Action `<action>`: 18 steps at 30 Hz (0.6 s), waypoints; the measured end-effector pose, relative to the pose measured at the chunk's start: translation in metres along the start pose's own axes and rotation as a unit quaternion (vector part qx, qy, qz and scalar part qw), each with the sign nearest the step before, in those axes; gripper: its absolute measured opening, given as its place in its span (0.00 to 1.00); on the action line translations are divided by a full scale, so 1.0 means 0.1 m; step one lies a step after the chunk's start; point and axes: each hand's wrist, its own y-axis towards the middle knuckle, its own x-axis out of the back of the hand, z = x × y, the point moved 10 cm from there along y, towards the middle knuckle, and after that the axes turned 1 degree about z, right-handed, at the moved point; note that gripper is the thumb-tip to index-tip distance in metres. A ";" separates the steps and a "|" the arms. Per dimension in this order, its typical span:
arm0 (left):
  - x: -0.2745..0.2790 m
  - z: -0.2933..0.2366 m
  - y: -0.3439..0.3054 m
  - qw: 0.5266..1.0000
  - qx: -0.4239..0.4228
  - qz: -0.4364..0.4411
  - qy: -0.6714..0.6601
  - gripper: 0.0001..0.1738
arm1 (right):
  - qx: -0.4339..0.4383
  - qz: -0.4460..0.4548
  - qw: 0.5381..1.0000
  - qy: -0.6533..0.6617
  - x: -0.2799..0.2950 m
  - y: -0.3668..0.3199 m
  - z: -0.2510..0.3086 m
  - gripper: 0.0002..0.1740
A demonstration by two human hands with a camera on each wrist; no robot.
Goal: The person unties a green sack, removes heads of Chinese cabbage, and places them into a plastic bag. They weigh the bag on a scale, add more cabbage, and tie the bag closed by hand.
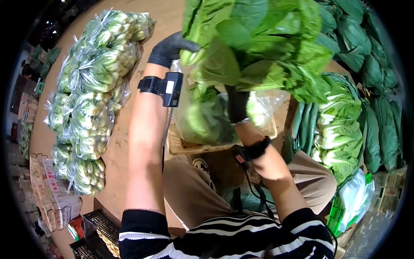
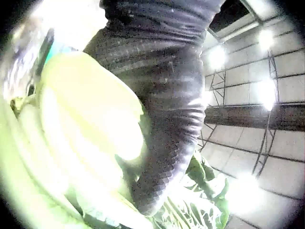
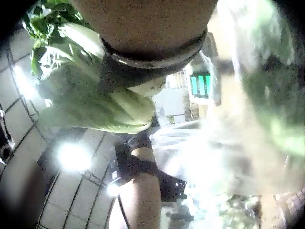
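A large bunch of leafy lettuce [image 1: 267, 47] is held up over a beige plastic crate [image 1: 185, 149]. My left hand [image 1: 169, 48], in a black glove, grips the pale stem end at the bunch's left side. The left wrist view shows gloved fingers [image 2: 167, 157] curled against the pale stems [image 2: 90, 109]. My right hand [image 1: 238, 105], also gloved in black, reaches up beneath the bunch; leaves hide its fingers, so I cannot tell how they lie. Below, a clear plastic bag [image 1: 183, 114] with greens inside stands in the crate.
Several clear bags of packed greens [image 1: 92, 99] are stacked at the left. More lettuce [image 1: 338, 134] lies at the right, beside dark green wrapped bundles [image 1: 379, 129]. Near my right knee is a green box [image 1: 336, 216] with plastic bags [image 1: 355, 203]. A black crate [image 1: 101, 224] stands at lower left.
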 end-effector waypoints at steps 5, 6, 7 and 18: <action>0.88 0.68 -0.49 0.987 0.125 -0.101 -0.029 0.22 | -0.252 -0.036 0.941 0.224 -0.88 -0.29 -0.98 0.22; 0.88 0.72 -0.53 0.982 0.158 -0.086 -0.052 0.21 | -0.248 -0.036 0.941 0.226 -0.88 -0.44 -0.96 0.22; 0.94 0.94 -0.75 0.975 0.172 -0.135 0.035 0.21 | -0.295 -0.006 0.910 0.292 -1.06 -0.79 -1.05 0.22; -0.03 1.62 -0.84 0.917 0.240 0.229 0.223 0.17 | -0.585 -0.091 0.601 0.536 -1.61 -2.39 -0.95 0.23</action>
